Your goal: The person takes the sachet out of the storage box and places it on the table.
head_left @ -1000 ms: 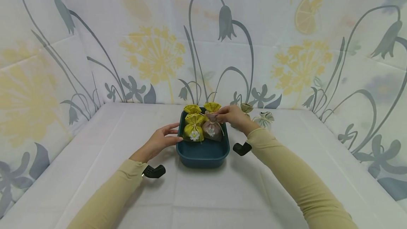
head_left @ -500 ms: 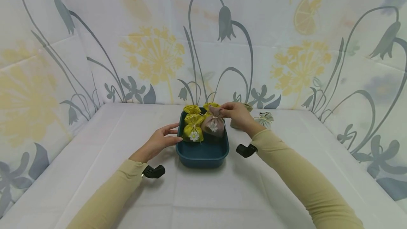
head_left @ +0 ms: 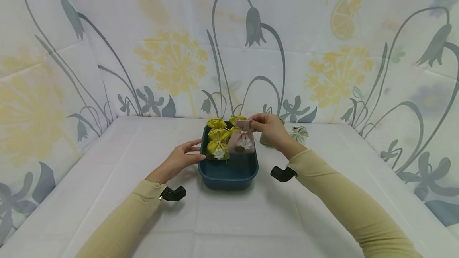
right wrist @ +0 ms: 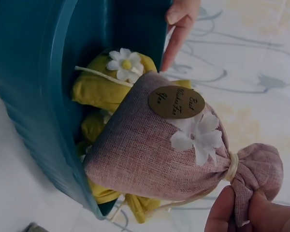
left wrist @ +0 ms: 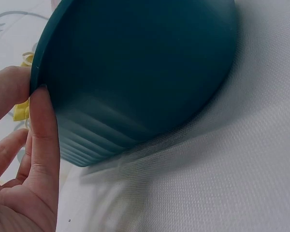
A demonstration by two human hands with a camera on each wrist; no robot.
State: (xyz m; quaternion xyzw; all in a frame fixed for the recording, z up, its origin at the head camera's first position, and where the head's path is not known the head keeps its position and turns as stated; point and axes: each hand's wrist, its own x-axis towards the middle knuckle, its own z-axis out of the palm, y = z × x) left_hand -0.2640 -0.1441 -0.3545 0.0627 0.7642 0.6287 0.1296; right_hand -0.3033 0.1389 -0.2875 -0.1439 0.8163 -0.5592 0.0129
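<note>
My right hand (head_left: pixel 270 130) pinches the gathered neck of a mauve drawstring pouch (head_left: pixel 242 141). This pouch bears a white fabric flower and a brown oval label (right wrist: pixel 176 102). It hangs tilted over the right side of a teal plastic bin (head_left: pixel 228 184). Inside the bin stand several yellow pouches; the front one (head_left: pixel 217 146) has a white flower, and those behind are partly hidden. My left hand (head_left: pixel 177 161) is at the bin's left side, its thumb and fingers fairly straight and touching the rim (left wrist: pixel 38 63).
Right of the bin, a grey-green pouch (head_left: pixel 265 140) is mostly hidden behind my right hand. A pale pouch (head_left: pixel 299 133) stands farther right. White cloth (head_left: pixel 229 226) covers the table, and a flower-printed curtain (head_left: pixel 229 51) hangs behind it.
The mauve pouch has risen from beside the front yellow pouch and turned, so its label now shows. My right hand has moved slightly up and right with it; my left hand has stayed put.
</note>
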